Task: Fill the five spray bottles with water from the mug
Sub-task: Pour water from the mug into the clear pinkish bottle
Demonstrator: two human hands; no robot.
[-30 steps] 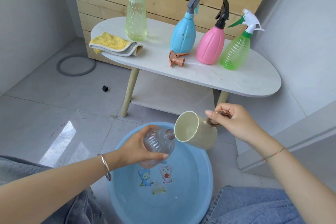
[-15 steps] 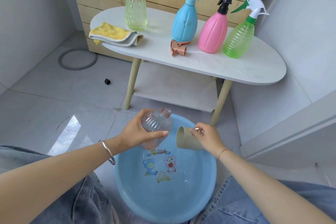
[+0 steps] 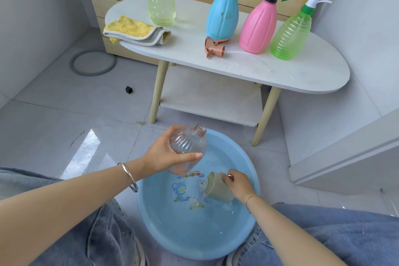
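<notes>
Head view, and the left hand (image 3: 164, 153) has its fingers wrapped round the clear bottle (image 3: 187, 147): ribbed, faintly pink, cap off, open neck tilted toward one o'clock, held over the blue basin (image 3: 183, 233) at its eleven o'clock rim. The right hand (image 3: 238, 183) has its fingers curled on the handle of the beige mug (image 3: 218, 187), which is tipped on its side, mouth toward ten o'clock, down at the water. Up at twelve o'clock on the white table (image 3: 280, 71) four bottles stand upright: yellow-green (image 3: 161, 0), blue (image 3: 222, 15), pink (image 3: 258, 26), green (image 3: 291, 34). An orange spray head (image 3: 213, 47) lies loose just in front of the blue one.
</notes>
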